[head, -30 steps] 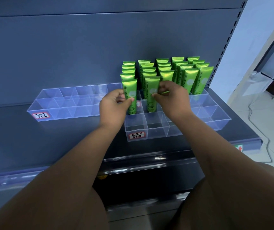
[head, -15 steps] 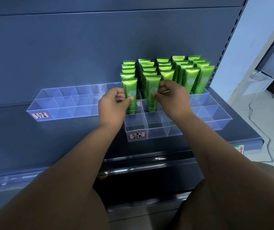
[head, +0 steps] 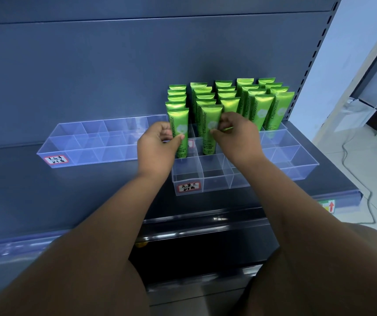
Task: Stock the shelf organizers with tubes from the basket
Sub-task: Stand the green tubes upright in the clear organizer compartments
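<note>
Centrally in frame, the left hand (head: 156, 145) pinches one glossy green tube (head: 178, 122) and the right hand (head: 238, 139) a second tube (head: 209, 119), both upright in the clear plastic square-celled organizer (head: 217, 182) on the matte shelf (head: 91, 192).
</note>
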Action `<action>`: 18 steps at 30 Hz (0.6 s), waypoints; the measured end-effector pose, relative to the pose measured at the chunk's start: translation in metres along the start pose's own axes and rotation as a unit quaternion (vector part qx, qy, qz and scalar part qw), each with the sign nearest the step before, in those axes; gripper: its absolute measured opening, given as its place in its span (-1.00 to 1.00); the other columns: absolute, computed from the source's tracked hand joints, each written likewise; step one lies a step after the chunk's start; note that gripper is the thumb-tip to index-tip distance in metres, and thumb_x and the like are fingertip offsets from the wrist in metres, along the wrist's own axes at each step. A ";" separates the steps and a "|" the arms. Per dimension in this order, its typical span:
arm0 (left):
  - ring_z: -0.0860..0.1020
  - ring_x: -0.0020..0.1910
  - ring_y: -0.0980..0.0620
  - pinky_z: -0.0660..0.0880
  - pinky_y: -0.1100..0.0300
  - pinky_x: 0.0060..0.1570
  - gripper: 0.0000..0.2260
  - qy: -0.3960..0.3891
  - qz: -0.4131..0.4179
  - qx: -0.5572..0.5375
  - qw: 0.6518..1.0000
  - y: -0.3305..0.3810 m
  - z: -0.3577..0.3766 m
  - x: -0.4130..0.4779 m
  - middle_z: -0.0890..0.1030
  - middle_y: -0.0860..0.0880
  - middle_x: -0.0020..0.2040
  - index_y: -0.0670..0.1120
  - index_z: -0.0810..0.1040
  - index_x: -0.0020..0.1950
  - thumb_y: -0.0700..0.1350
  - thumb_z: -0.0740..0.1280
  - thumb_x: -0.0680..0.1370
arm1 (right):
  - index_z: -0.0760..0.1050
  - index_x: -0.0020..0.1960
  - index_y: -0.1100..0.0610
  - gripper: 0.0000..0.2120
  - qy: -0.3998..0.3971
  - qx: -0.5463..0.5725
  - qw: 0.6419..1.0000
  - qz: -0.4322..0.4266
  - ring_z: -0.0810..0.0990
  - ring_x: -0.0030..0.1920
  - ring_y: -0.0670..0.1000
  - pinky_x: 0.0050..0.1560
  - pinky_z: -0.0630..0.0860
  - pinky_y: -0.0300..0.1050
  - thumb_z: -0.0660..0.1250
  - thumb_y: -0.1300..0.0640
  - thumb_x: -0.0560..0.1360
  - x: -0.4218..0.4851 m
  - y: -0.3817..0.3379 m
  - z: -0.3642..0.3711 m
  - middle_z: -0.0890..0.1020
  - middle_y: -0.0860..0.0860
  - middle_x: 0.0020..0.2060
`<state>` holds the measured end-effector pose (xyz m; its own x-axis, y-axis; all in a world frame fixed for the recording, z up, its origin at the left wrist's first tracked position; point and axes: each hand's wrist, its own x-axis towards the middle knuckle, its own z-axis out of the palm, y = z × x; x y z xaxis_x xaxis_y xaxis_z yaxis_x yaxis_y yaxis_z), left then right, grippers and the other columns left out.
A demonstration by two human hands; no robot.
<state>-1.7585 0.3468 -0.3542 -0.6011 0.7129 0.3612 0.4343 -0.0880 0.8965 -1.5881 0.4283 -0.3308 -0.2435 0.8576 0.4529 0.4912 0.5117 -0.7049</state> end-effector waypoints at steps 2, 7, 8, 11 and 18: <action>0.62 0.00 0.06 0.59 0.25 0.07 -0.74 0.000 0.001 0.003 1.000 0.000 0.000 0.000 0.62 0.04 -0.06 -0.12 0.60 0.14 -0.15 0.54 0.50 | 0.60 0.05 0.12 -0.88 -0.007 0.006 1.000 0.002 0.63 -0.16 0.06 -0.25 0.41 -0.35 0.45 0.18 0.51 -0.001 -0.001 -0.001 0.65 0.03 -0.17; 0.63 0.03 0.04 0.60 0.16 0.11 -0.77 -0.001 -0.001 0.008 1.000 0.000 -0.001 -0.001 0.63 0.02 -0.04 -0.08 0.57 0.11 -0.13 0.52 0.51 | 0.61 0.09 0.12 -0.83 -0.006 -0.002 1.000 0.006 0.65 -0.14 0.06 -0.25 0.44 -0.30 0.44 0.20 0.51 -0.002 -0.001 -0.001 0.65 0.01 -0.16; 0.62 0.03 0.04 0.59 0.16 0.11 -0.77 -0.001 0.000 0.008 1.000 0.001 -0.001 -0.002 0.62 0.03 -0.04 -0.06 0.55 0.10 -0.13 0.52 0.51 | 0.61 0.11 0.12 -0.82 -0.006 -0.004 1.000 0.009 0.65 -0.13 0.05 -0.26 0.42 -0.35 0.43 0.20 0.51 -0.002 -0.001 -0.001 0.65 0.00 -0.16; 0.61 0.00 0.06 0.56 0.25 0.06 -0.78 -0.001 -0.002 0.006 1.000 0.004 -0.002 -0.003 0.59 0.09 -0.09 0.01 0.51 0.05 -0.14 0.51 0.52 | 0.61 0.15 0.12 -0.79 -0.004 -0.002 1.000 0.017 0.65 -0.13 0.03 -0.25 0.40 -0.39 0.43 0.19 0.51 -0.001 -0.001 -0.002 0.63 -0.03 -0.16; 0.62 0.04 0.04 0.57 0.22 0.10 -0.79 -0.007 -0.017 0.003 1.000 0.003 -0.001 -0.006 0.62 0.01 -0.04 -0.04 0.54 0.09 -0.14 0.50 0.53 | 0.60 0.07 0.13 -0.86 -0.013 -0.020 1.000 0.020 0.63 -0.14 0.06 -0.18 0.50 -0.21 0.42 0.19 0.52 -0.007 -0.005 -0.002 0.63 0.01 -0.17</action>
<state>-1.7544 0.3418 -0.3529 -0.6065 0.7248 0.3270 0.4179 -0.0594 0.9066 -1.5872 0.4190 -0.3291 -0.2453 0.8785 0.4101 0.5342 0.4755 -0.6990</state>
